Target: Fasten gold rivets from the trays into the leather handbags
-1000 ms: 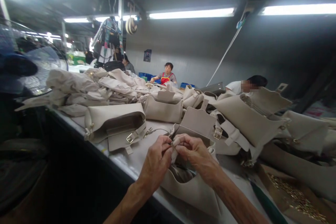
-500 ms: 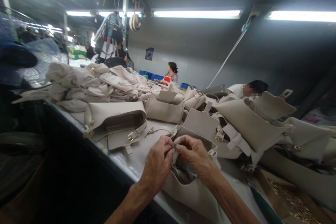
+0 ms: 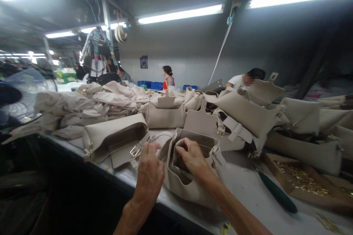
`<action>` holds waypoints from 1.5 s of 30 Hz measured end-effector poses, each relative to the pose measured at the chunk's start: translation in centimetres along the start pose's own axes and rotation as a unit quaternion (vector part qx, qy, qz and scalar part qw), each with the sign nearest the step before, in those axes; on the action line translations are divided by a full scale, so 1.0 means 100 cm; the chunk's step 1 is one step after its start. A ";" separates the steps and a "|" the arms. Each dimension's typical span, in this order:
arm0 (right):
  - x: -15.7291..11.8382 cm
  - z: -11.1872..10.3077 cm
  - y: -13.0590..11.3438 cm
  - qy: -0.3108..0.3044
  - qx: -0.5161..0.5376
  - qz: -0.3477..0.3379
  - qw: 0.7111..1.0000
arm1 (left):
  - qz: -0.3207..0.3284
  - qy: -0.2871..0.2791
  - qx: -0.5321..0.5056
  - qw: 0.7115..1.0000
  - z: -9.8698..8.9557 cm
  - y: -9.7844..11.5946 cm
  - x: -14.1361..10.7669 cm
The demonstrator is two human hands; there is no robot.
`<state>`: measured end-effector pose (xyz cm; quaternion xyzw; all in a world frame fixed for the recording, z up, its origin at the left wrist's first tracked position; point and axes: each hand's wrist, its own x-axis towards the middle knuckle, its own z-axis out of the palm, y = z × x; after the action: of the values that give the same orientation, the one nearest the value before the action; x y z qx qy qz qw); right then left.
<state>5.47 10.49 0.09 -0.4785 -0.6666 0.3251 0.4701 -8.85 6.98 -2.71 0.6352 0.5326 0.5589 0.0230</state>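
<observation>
A beige handbag (image 3: 172, 170) stands on the table in front of me with its top open and its flap folded back. My right hand (image 3: 191, 158) reaches into the opening, thumb and forefinger pinched on the bag's grey lining (image 3: 179, 165). Just left of the bag is my left hand (image 3: 150, 170), its fingers curled together near a thin strap. Whatever it may hold is hidden. Beside that hand, another beige handbag (image 3: 116, 134) lies open on its side, with a gold buckle (image 3: 135, 150) on its strap.
Many beige handbags (image 3: 248, 106) and a heap of soft beige pieces (image 3: 110, 99) cover the table. At right are a cardboard tray (image 3: 292, 191) of small gold metal parts and a dark green-handled tool (image 3: 278, 192). A fan (image 3: 27, 99) stands left; co-workers sit beyond.
My hands were together at the bag's edge and are now apart. The left has moved left, off the bag; the right stays pinched at the lining. The camera view has shifted.
</observation>
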 end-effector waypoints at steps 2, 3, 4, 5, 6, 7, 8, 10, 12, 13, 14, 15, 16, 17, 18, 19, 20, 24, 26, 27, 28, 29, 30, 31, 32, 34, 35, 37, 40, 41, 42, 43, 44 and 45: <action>0.007 0.006 0.007 0.014 0.029 0.014 0.999 | -0.061 -0.035 -0.029 0.997 -0.003 -0.009 0.003; 0.010 0.008 0.010 0.020 0.042 0.015 0.999 | -0.087 -0.053 -0.052 0.993 -0.004 -0.011 0.005; 0.012 0.010 0.012 0.023 0.053 0.014 0.998 | -0.105 -0.068 -0.074 0.989 -0.004 -0.012 0.007; 0.013 0.011 0.013 0.026 0.060 0.010 0.998 | -0.111 -0.076 -0.088 0.987 -0.003 -0.011 0.010; 0.013 0.012 0.014 0.034 0.069 0.007 0.997 | -0.107 -0.081 -0.092 0.987 -0.001 -0.008 0.013; 0.013 0.012 0.014 0.042 0.080 0.003 0.996 | -0.095 -0.089 -0.086 0.988 0.001 -0.004 0.015; 0.011 0.011 0.014 0.050 0.093 -0.002 0.994 | -0.083 -0.102 -0.076 0.988 0.005 0.000 0.018; 0.008 0.009 0.014 0.068 0.126 -0.013 0.990 | -0.060 -0.135 -0.053 0.988 0.011 0.007 0.023; 0.005 0.008 0.013 0.085 0.161 -0.024 0.983 | -0.048 -0.162 -0.046 0.984 0.017 0.010 0.026; 0.004 0.007 0.013 0.090 0.175 -0.027 0.980 | -0.042 -0.169 -0.047 0.984 0.019 0.010 0.027; 0.003 0.006 0.013 0.094 0.188 -0.030 0.977 | -0.035 -0.168 -0.048 0.984 0.020 0.010 0.027; 0.002 0.006 0.014 0.094 0.198 -0.031 0.975 | -0.028 -0.162 -0.047 0.985 0.022 0.009 0.027; 0.002 0.006 0.014 0.091 0.205 -0.031 0.974 | -0.021 -0.151 -0.047 0.987 0.023 0.008 0.028; 0.002 0.006 0.014 0.088 0.208 -0.032 0.974 | -0.014 -0.139 -0.046 0.989 0.024 0.007 0.028; 0.001 0.005 0.015 0.083 0.208 -0.033 0.974 | -0.010 -0.126 -0.043 0.991 0.025 0.005 0.028; 0.001 0.005 0.015 0.078 0.208 -0.035 0.974 | -0.009 -0.115 -0.041 0.993 0.026 0.004 0.028; 0.001 0.004 0.016 0.072 0.208 -0.037 0.975 | -0.010 -0.106 -0.038 0.994 0.028 0.003 0.028; 0.001 -0.001 0.020 0.053 0.209 -0.050 0.975 | -0.006 -0.085 -0.037 0.996 0.034 -0.003 0.029; 0.000 -0.003 0.024 0.044 0.202 -0.062 0.976 | -0.005 -0.075 -0.048 0.996 0.037 -0.006 0.030; 0.000 -0.004 0.026 0.039 0.198 -0.066 0.977 | -0.010 -0.067 -0.054 0.996 0.039 -0.008 0.030; -0.001 -0.005 0.028 0.034 0.196 -0.070 0.978 | -0.019 -0.057 -0.060 0.996 0.041 -0.010 0.030; -0.001 -0.005 0.030 0.030 0.196 -0.073 0.977 | -0.028 -0.046 -0.064 0.996 0.043 -0.011 0.031; -0.002 -0.004 0.032 0.028 0.194 -0.078 0.977 | -0.036 -0.036 -0.067 0.996 0.045 -0.012 0.031; -0.002 -0.003 0.034 0.028 0.190 -0.084 0.978 | -0.042 -0.026 -0.068 0.996 0.046 -0.013 0.031; -0.002 -0.002 0.035 0.030 0.183 -0.092 0.978 | -0.044 -0.019 -0.068 0.997 0.047 -0.014 0.030; -0.002 0.001 0.037 0.039 0.170 -0.102 0.979 | -0.051 -0.009 -0.065 0.997 0.048 -0.013 0.030; -0.001 0.002 0.038 0.043 0.168 -0.100 0.980 | -0.058 -0.008 -0.065 0.996 0.048 -0.012 0.029; 0.000 0.005 0.039 0.047 0.178 -0.090 0.979 | -0.077 -0.013 -0.070 0.994 0.046 -0.010 0.028; 0.002 0.009 0.039 0.039 0.205 -0.073 0.975 | -0.102 -0.031 -0.084 0.991 0.045 -0.009 0.027; 0.003 0.009 0.038 0.034 0.212 -0.070 0.974 | -0.107 -0.037 -0.091 0.989 0.045 -0.010 0.027; 0.003 0.010 0.038 0.029 0.218 -0.069 0.973 | -0.111 -0.045 -0.102 0.988 0.045 -0.011 0.027; 0.004 0.010 0.038 0.027 0.222 -0.071 0.972 | -0.114 -0.053 -0.113 0.986 0.046 -0.012 0.027; 0.004 0.010 0.037 0.025 0.221 -0.078 0.972 | -0.115 -0.062 -0.128 0.983 0.046 -0.014 0.027; 0.004 0.009 0.037 0.026 0.217 -0.088 0.972 | -0.114 -0.070 -0.144 0.981 0.047 -0.015 0.027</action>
<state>5.79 12.12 -3.35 -0.3127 -0.6075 0.4066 0.6065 -6.94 12.23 -3.55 0.5981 0.5128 0.5771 0.2150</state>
